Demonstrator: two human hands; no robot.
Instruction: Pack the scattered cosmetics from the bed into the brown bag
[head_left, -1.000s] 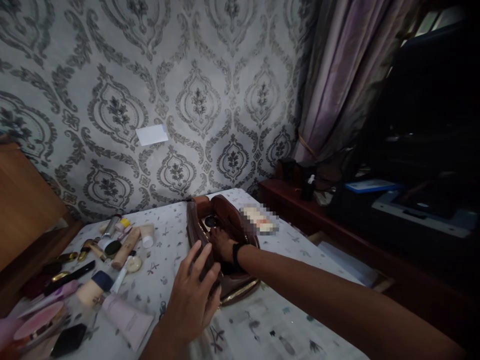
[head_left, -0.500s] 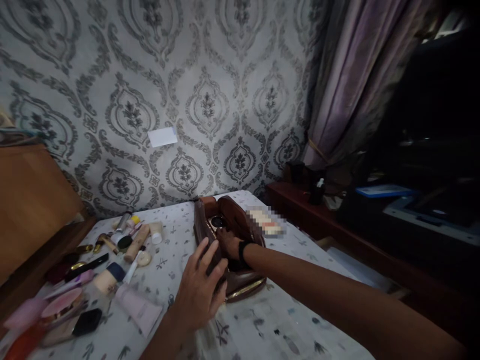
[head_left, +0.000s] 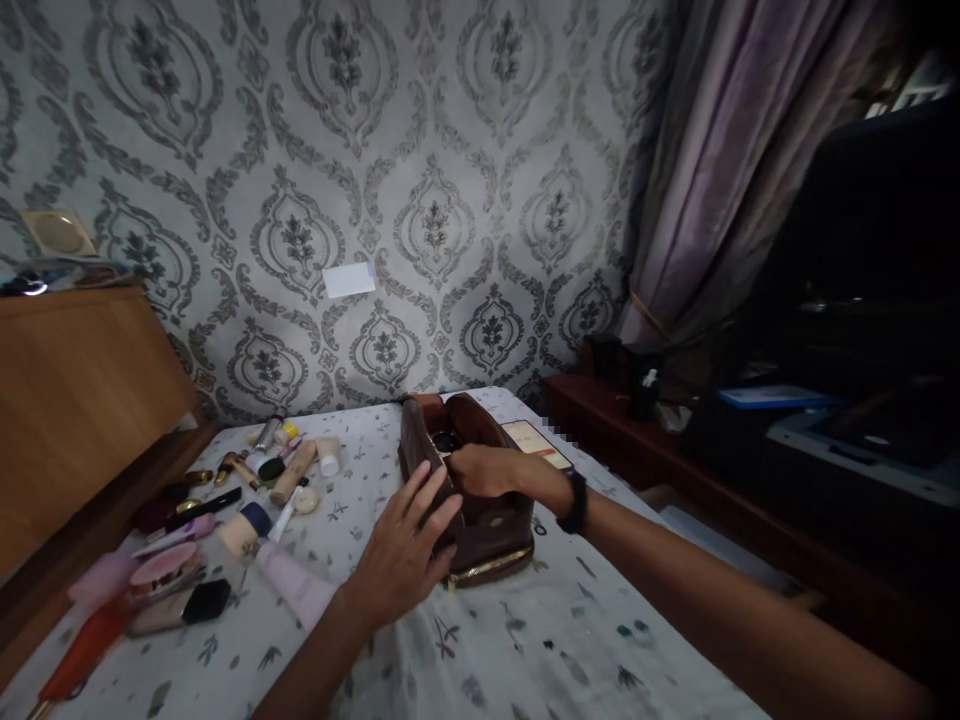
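Note:
A brown zip-up bag [head_left: 491,540] stands on the patterned white cloth, its top unzipped and gaping. My left hand [head_left: 401,550] rests against the bag's near left side, fingers spread over the edge. My right hand [head_left: 499,472], with a black band [head_left: 575,503] at the wrist, is at the bag's mouth. Its fingers are curled and their tips are hidden, so whatever they hold cannot be made out. A round dark item [head_left: 444,441] shows inside the bag, just beyond my right hand. A phone with a lit screen [head_left: 534,440] lies right behind the bag.
Several cosmetics lie at left, among them a pink tube [head_left: 296,583], a pink compact [head_left: 165,570], a black-capped bottle [head_left: 180,608] and an orange item [head_left: 86,650]. A wooden box [head_left: 82,390] stands far left. A dark red ledge [head_left: 592,405] borders the right side.
My right hand has risen from deep inside the bag to its mouth, drawing back to the right. My left hand stays on the bag's side. The view has shifted slightly left.

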